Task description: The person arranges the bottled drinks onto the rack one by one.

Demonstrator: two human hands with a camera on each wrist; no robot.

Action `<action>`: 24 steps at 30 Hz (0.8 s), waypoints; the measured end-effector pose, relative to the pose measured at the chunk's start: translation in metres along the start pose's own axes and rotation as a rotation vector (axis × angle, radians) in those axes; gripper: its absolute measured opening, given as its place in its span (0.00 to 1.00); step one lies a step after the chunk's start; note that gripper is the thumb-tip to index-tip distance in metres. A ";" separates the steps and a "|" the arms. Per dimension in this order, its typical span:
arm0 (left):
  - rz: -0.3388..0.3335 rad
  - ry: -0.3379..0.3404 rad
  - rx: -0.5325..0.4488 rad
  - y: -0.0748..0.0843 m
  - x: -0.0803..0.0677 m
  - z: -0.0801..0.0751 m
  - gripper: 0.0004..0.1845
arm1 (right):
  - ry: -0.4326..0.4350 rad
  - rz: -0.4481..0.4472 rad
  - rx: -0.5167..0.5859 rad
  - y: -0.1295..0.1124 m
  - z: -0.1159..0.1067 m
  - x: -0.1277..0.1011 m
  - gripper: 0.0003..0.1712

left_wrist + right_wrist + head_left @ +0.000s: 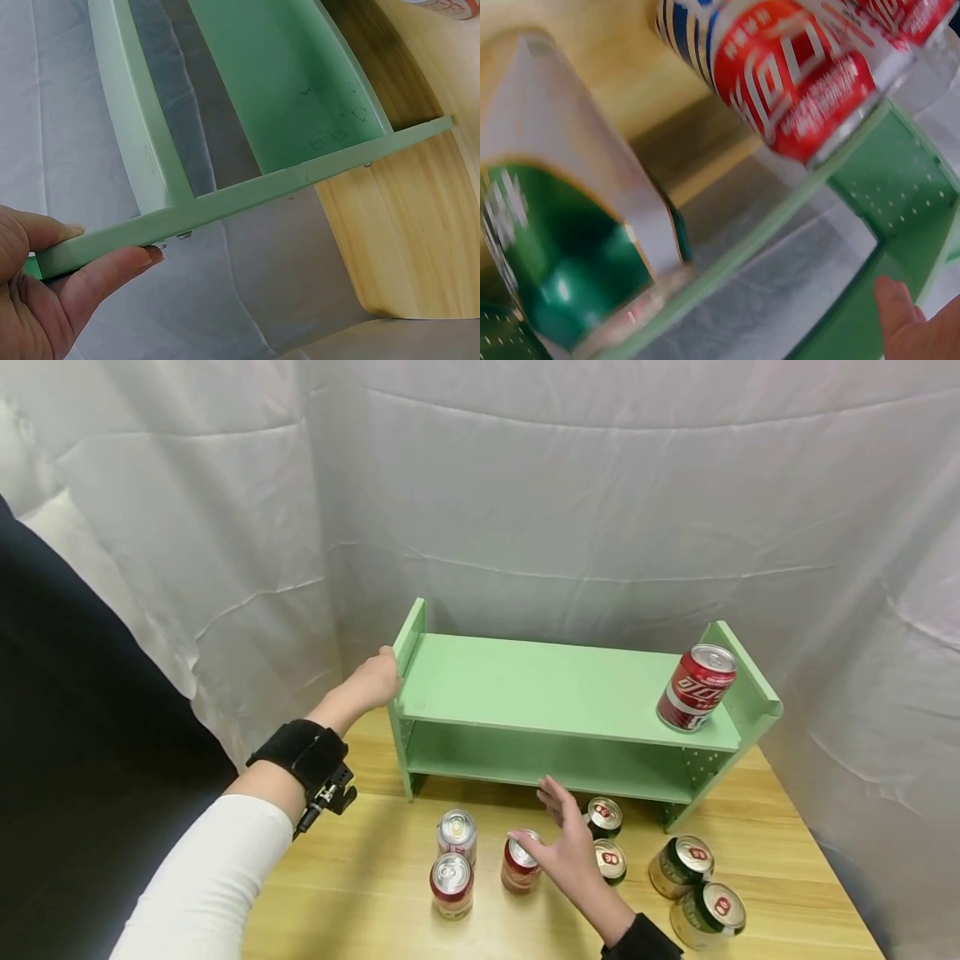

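I see a wooden table (780, 827) with a pale yellow grain, and I take it as my landmark. White cloth (570, 502) hangs in creased folds behind it and along its right side. To its left a dark drape (82, 735) falls. Soft, even light lies over the tabletop.

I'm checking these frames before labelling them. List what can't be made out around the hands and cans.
- Head view: the left hand's fingers, hidden behind the shelf end panel.
- Head view: whether the right hand touches the red can; its palm covers part of the can.
- Right wrist view: can labels, blurred by closeness; only a fingertip shows at the edge.
- Left wrist view: the can at the top edge, almost wholly cut off.
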State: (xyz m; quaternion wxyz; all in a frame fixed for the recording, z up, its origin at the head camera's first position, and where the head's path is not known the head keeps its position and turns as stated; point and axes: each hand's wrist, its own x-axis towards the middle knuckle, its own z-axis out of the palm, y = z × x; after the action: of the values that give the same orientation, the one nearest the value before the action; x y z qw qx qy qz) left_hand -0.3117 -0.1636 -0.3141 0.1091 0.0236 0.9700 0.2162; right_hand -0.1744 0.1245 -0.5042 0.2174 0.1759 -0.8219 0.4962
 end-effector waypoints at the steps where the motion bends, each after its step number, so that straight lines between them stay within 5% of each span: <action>1: 0.003 0.000 0.003 0.000 0.000 0.000 0.28 | -0.005 -0.022 -0.003 0.002 0.002 -0.002 0.53; 6: -0.005 -0.009 0.023 0.000 -0.001 -0.002 0.29 | -0.049 -0.135 -0.036 0.009 0.012 -0.013 0.55; 14: -0.017 -0.006 0.025 0.000 -0.004 -0.003 0.31 | -0.047 -0.054 -0.167 0.028 0.024 -0.032 0.59; 21: -0.029 -0.002 0.026 -0.002 -0.004 0.002 0.31 | -0.034 -0.212 -0.240 0.050 0.032 -0.049 0.66; 24: -0.032 -0.001 0.030 -0.004 -0.005 0.001 0.31 | 0.000 -0.202 -0.220 0.057 0.037 -0.053 0.69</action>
State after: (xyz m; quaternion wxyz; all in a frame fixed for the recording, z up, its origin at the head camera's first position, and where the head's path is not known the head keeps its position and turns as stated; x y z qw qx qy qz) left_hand -0.3065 -0.1675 -0.3160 0.1126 0.0097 0.9733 0.1998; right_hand -0.1651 0.1203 -0.5898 0.2842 0.2327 -0.8495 0.3787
